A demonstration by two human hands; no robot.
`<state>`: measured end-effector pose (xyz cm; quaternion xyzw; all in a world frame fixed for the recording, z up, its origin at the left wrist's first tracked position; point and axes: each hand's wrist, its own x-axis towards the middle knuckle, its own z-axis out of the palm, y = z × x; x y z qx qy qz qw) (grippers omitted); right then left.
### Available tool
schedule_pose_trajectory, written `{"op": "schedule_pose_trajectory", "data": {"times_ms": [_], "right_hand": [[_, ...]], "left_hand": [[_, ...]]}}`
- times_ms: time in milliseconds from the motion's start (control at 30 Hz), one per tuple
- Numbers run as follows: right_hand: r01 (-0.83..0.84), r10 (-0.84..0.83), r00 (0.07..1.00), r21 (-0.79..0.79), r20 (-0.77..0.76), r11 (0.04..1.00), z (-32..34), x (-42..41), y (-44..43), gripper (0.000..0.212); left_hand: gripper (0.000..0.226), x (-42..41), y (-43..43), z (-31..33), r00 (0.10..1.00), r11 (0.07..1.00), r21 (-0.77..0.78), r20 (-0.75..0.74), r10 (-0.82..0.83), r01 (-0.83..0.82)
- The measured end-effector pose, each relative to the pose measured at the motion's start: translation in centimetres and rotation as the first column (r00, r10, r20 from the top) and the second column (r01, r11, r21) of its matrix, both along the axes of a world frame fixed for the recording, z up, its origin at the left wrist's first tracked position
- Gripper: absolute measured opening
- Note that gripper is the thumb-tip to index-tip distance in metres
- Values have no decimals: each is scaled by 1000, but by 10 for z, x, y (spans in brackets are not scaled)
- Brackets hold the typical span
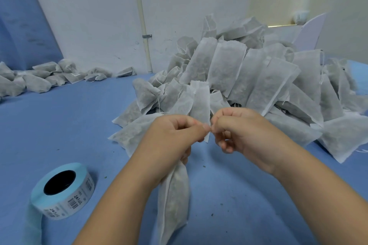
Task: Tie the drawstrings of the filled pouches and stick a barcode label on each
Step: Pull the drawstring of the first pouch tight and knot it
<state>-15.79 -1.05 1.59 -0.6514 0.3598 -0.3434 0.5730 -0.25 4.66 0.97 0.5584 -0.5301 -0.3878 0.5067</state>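
**A:** Blue bench [79, 125], white wall behind, and a big pile of pouches [249, 77] at the back. Where's ours?

**B:** In the middle, up off the bench. The pouch [175, 195] hangs down from the left hand [175, 135], which grips its neck tight.

**A:** And the right hand [239, 131]?

**B:** Its fingers are curled, pinching the same neck. Maybe the drawstring is in there, but it's too thin to see.

**A:** How will it feel?

**B:** I think light, soft and squishy, with thin cloth. Hold the neck, not the floppy top.
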Motion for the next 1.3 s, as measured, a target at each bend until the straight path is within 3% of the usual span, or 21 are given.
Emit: {"op": "schedule_pose_trajectory", "data": {"times_ms": [233,433,600,733,800,967,1067,1200,1300], "right_hand": [[-68,60,984,-45,-168,997,-1,-1,0,8],[-92,78,974,-61,-211,994,-1,-1,0,9],[-59,60,997,-21,40,998,3,-3,1,6],[-144,89,947,162,309,976,2,0,4,12],[-204,116,928,223,353,953,1,2,5,16],[-79,77,996,41,39,996,5,1,9,14],[-52,52,996,2,-72,999,9,-4,7,15],[-40,7,966,-121,-258,992,10,-9,6,18],[8,-89,969,-333,-229,943,10,-11,7,12]], "left_hand": [[20,-3,0,0,993,998,49,-113,34,-28],[20,-5,3,4,949,961,218,-298,-100,169],[26,-5,3,7,911,950,197,-383,-152,241],[30,-5,2,9,907,975,113,-401,-129,189],[25,-4,3,11,883,976,95,-452,-131,193],[23,-4,4,11,832,939,144,-517,-199,314],[17,-7,5,11,819,914,186,-531,-216,362],[36,-5,3,7,929,958,200,-347,-128,207],[41,-2,3,8,937,968,195,-340,-85,158]]}}
